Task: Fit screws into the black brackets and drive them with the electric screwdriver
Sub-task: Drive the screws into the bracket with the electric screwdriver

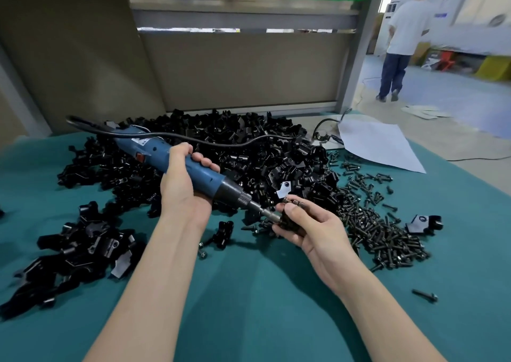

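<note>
- The left hand [179, 190] curls its fingers tight round the blue electric screwdriver [150, 150], which slants from 10 o'clock down toward 4 o'clock.
- The right hand [309, 231] pinches a black bracket [287, 222] between thumb and curled fingers at mid-view; the driver's bit [265, 214] touches it.
- The big bracket heap [243, 151] lies at 12 o'clock from the hands, and a smaller heap [77, 251] at 8 o'clock.
- The screw pile [384, 228] lies at 3 o'clock of the right hand on the green table [249, 306].

head-worn view, facing forward and down, close over table [249, 306]
</note>
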`<state>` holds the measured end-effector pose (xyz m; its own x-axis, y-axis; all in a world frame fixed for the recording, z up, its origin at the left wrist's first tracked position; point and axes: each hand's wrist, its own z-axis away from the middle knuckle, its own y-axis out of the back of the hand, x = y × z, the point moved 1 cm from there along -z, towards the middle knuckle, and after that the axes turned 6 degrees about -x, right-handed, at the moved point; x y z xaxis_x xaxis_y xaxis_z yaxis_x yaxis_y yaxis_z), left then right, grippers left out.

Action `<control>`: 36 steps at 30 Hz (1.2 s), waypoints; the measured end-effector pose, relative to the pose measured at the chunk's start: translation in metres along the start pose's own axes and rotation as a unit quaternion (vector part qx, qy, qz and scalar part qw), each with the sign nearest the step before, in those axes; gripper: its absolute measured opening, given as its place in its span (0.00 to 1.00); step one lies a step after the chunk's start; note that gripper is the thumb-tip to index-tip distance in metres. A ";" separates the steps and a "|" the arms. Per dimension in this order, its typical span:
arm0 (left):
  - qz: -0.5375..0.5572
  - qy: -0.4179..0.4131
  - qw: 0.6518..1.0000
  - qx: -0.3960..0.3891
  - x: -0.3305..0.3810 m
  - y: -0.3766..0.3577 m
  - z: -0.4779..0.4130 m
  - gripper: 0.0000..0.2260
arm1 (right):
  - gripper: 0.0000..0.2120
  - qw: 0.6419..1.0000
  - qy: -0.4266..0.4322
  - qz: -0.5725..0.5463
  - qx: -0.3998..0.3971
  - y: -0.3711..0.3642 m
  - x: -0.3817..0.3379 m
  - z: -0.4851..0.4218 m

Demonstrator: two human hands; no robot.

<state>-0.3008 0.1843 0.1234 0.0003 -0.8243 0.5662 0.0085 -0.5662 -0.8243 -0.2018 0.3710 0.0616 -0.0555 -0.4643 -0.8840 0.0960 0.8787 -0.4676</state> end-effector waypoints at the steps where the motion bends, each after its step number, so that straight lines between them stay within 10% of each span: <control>1: 0.003 0.001 1.000 0.006 -0.002 0.001 0.001 0.07 | 0.14 1.000 0.003 0.002 0.005 0.000 0.000 0.001; 36: 0.004 0.009 1.000 0.028 -0.012 -0.005 0.010 0.10 | 0.14 0.999 0.033 0.006 0.035 -0.001 -0.004 0.005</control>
<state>-0.2906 0.1973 0.1209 -0.0179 -0.8290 0.5590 0.0652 -0.5589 -0.8267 -0.1968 0.3713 0.0652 -0.1198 -0.4430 -0.8885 0.1667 0.8732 -0.4579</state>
